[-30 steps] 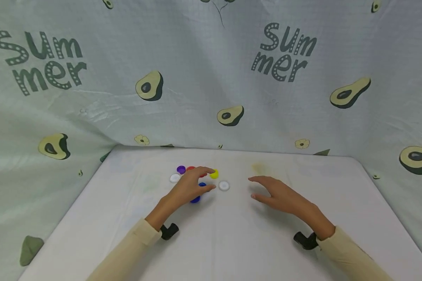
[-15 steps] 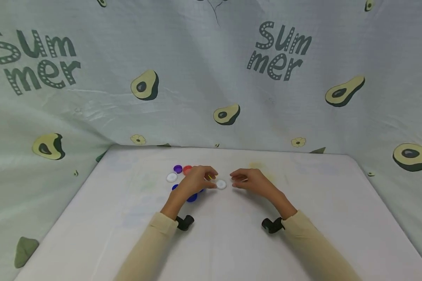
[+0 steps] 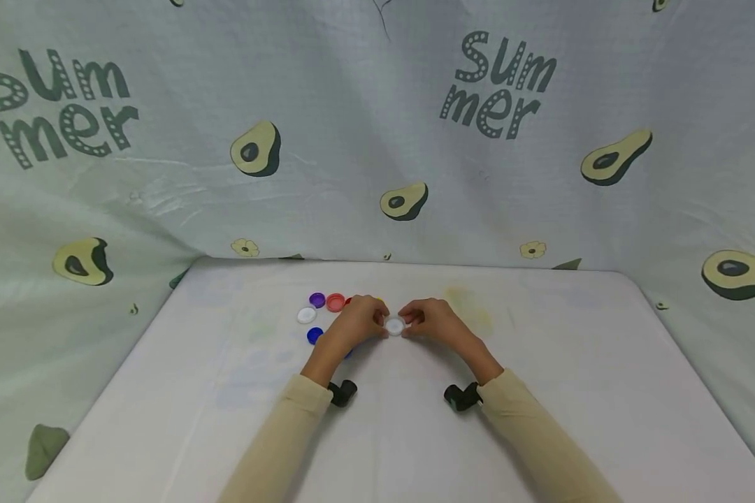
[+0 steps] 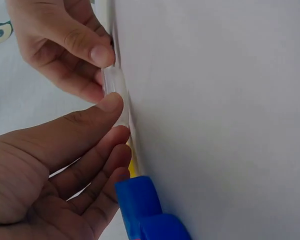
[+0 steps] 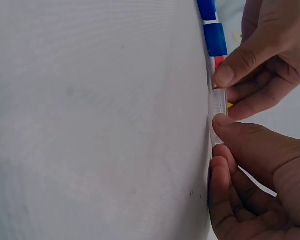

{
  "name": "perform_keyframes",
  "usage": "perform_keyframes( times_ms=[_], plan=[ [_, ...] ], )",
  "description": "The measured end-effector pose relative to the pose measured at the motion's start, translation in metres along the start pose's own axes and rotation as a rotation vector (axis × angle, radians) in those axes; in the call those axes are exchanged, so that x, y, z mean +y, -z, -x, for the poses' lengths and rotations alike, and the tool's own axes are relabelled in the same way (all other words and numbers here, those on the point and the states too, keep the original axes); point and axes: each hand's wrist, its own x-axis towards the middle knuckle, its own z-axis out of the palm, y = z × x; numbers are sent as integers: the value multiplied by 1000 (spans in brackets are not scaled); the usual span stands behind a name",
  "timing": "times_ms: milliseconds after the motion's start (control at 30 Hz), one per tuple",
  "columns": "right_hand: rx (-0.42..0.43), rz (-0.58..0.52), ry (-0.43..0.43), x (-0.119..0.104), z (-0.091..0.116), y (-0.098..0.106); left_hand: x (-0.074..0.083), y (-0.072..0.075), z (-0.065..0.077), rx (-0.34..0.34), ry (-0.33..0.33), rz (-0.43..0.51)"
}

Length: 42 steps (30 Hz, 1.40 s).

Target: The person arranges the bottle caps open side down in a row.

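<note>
In the head view, the left hand (image 3: 357, 323) and the right hand (image 3: 439, 325) come together over the table (image 3: 377, 433) at the pale cap (image 3: 394, 326), which sits between them, one hand to each side. Each thumb is at its near side and each forefinger at its far side, presumably because a low, round piece is steadiest when taken from opposite edges. The purple cap (image 3: 317, 300), red cap (image 3: 335, 302), white cap (image 3: 306, 315) and blue cap (image 3: 315, 336) lie beyond the left hand's outer side, seemingly out of the fingers' way; part of the yellow cap (image 3: 380, 302) shows past its knuckles. In the left wrist view, the pale cap appears edge-on, the left thumb over its wall and the forefinger curled in at its edge, so these fingers look clamped on it; the others bunch together, probably for want of room. In the right wrist view, the right thumb and forefinger pinch the opposite end likewise, and the ridged wall probably helps them grip. Whether the pale cap touches the table, I cannot tell.
</note>
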Motion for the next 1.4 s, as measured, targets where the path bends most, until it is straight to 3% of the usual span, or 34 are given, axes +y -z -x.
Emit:
perform_keyframes(
  times_ms=[233, 433, 833, 1133, 1267, 1400],
  plan=[
    [48, -16, 9, -2, 0, 1, 2, 1, -1, 53, 4, 4],
    [94, -81, 45, -3, 10, 7, 3, 5, 4, 98, -22, 99],
    [119, -75, 124, -25, 40, 23, 16, 14, 26, 75, -39, 299],
    [240, -72, 179, -27, 60, 34, 37, 17, 32, 85, -103, 284],
    [368, -63, 324, -23, 67, 33, 41, 15, 32, 113, -116, 332],
    [507, 7, 522, -22, 72, 35, 44, 12, 30, 76, -97, 532]
  ],
)
